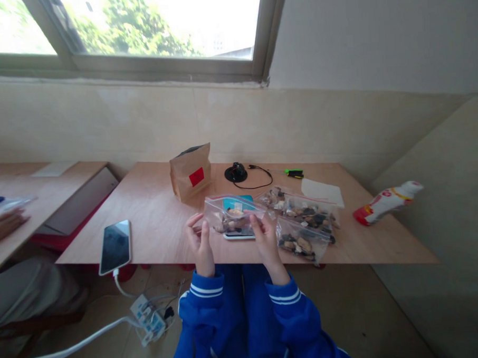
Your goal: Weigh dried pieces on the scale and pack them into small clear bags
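Observation:
My left hand [199, 240] and my right hand [267, 240] pinch the two sides of a clear zip bag [233, 215] holding dark and pale nut-like pieces and a blue card. A white-edged smartphone [238, 235] shows at the bag's lower edge; I cannot tell whether it lies inside or beneath it. Touching the bag on the right, a larger zip bag of mixed brown and black pieces [300, 218] lies on the plywood table [169, 224], near my right hand.
A smartphone on a charging cable [115, 247] lies at the table's front edge. Farther back stand a brown paper bag with a red label [191, 173], a black round device [235, 173], and a green tool [294, 172]. A co-worker's hand [3, 226] rests on the left-hand table.

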### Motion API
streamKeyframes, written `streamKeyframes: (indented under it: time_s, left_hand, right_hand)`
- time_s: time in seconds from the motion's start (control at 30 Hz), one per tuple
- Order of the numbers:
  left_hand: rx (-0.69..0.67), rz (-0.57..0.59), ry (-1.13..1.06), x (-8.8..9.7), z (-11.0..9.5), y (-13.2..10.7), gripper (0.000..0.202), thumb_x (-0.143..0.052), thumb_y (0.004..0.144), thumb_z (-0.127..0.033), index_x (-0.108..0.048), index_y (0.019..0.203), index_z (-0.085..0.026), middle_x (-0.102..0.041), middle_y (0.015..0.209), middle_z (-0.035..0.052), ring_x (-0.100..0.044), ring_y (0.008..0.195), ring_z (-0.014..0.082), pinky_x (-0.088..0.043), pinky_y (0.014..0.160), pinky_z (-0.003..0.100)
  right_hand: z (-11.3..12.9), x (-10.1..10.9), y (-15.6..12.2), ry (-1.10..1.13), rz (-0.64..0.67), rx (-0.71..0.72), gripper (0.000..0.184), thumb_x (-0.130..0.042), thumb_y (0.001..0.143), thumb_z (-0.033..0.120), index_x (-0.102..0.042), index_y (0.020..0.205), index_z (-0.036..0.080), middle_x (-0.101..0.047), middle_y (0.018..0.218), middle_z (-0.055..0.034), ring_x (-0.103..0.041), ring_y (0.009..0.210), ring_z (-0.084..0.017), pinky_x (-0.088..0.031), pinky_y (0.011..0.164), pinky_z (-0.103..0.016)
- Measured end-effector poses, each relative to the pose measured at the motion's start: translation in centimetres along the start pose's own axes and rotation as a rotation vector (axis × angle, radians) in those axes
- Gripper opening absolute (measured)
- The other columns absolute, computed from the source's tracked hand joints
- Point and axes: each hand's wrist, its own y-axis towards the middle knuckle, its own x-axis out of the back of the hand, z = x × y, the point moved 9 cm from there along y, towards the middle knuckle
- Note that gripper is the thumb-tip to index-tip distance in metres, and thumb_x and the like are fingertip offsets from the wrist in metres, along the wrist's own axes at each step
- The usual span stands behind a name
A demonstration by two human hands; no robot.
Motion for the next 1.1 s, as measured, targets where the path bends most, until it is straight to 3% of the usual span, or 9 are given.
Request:
streamKeyframes:
  time_s: [0.07,0.13,0.23,0.33,0.47,0.7,0.8,0.93,1.1]
  left_hand:
    - [-0.009,-0.008,0.069,0.7,-0.2,0.4,0.043,-0.059,0.083,-0.045,-0.054,0.120,-0.024,-0.052,0.129,0.0072,-0.056,0.103,0.0153,-0.044,0.086,0.027]
    - [0.006,0.060,0.050,0.4,-0.1,0.8,0.042,-0.058,0.083,-0.047,-0.058,0.116,-0.022,-0.058,0.124,0.0072,-0.055,0.110,0.0182,-0.042,0.092,0.030]
    - [0.051,0.136,0.043,0.1,0.6,0.9,0.037,-0.060,0.080,-0.051,-0.068,0.089,-0.017,-0.069,0.090,0.0058,-0.062,0.091,0.0189,-0.046,0.085,0.031]
    - [0.113,0.032,0.037,1.8,1.7,0.8,0.039,-0.064,0.074,-0.054,-0.068,0.080,-0.015,-0.067,0.072,0.0026,-0.061,0.069,0.0153,-0.047,0.069,0.027]
    - [0.117,-0.053,0.055,3.8,1.9,0.7,0.038,-0.068,0.071,-0.052,-0.071,0.080,-0.015,-0.066,0.066,0.0010,-0.057,0.060,0.0119,-0.044,0.060,0.024]
    - [0.112,0.045,0.006,2.8,1.3,0.9,0.037,-0.066,0.074,-0.051,-0.072,0.085,-0.016,-0.068,0.074,0.0022,-0.060,0.067,0.0117,-0.046,0.061,0.022]
    - [0.107,0.048,-0.011,2.9,1.7,1.1,0.038,-0.065,0.075,-0.052,-0.071,0.087,-0.016,-0.069,0.078,0.0027,-0.060,0.067,0.0111,-0.046,0.062,0.022]
    - [0.078,0.007,0.000,4.0,2.1,1.7,0.037,-0.066,0.074,-0.052,-0.072,0.085,-0.016,-0.070,0.082,0.0034,-0.061,0.069,0.0112,-0.046,0.063,0.022]
    - [0.111,-0.054,-0.010,5.2,2.7,2.3,0.040,-0.067,0.072,-0.052,-0.071,0.085,-0.015,-0.071,0.086,0.0052,-0.062,0.071,0.0118,-0.046,0.061,0.021]
  right_hand:
    - [0.0,0.5,-0.6,0.018,-0.006,-0.017,0.036,-0.053,0.087,0.049,-0.067,0.105,0.021,-0.070,0.109,-0.0079,-0.063,0.105,-0.026,-0.047,0.095,-0.041]
    - [-0.1,0.1,-1.3,-0.003,0.069,-0.030,0.035,-0.053,0.087,0.048,-0.068,0.103,0.022,-0.070,0.110,-0.0072,-0.063,0.106,-0.025,-0.047,0.096,-0.041]
    - [-0.1,-1.0,-2.4,-0.050,0.203,-0.030,0.032,-0.053,0.088,0.047,-0.069,0.103,0.023,-0.071,0.109,-0.0058,-0.063,0.107,-0.025,-0.047,0.097,-0.041]
    - [-0.2,-1.4,-3.2,-0.065,0.274,-0.029,0.032,-0.053,0.088,0.047,-0.070,0.102,0.024,-0.072,0.105,-0.0056,-0.065,0.105,-0.026,-0.049,0.094,-0.042]
    - [-0.6,-1.5,-3.7,-0.050,0.373,-0.039,0.032,-0.051,0.089,0.048,-0.071,0.101,0.025,-0.072,0.104,-0.0058,-0.068,0.098,-0.026,-0.053,0.088,-0.043]
    - [-0.6,-0.5,-4.0,-0.070,0.409,-0.045,0.035,-0.052,0.089,0.049,-0.068,0.108,0.024,-0.072,0.103,-0.0066,-0.066,0.101,-0.024,-0.050,0.092,-0.041]
    - [-1.8,1.0,-2.4,-0.101,0.343,-0.059,0.047,-0.040,0.092,0.055,-0.065,0.113,0.022,-0.069,0.110,-0.0087,-0.064,0.102,-0.023,-0.050,0.089,-0.039]
    - [-4.2,4.2,1.8,-0.415,0.119,0.043,0.045,-0.038,0.093,0.050,-0.065,0.107,0.017,-0.066,0.108,-0.0130,-0.060,0.099,-0.025,-0.045,0.089,-0.041]
    - [-6.8,5.2,4.9,-1.101,0.026,0.096,0.026,-0.054,0.088,0.034,-0.068,0.100,0.016,-0.061,0.108,-0.0157,-0.049,0.106,-0.029,-0.036,0.091,-0.043]
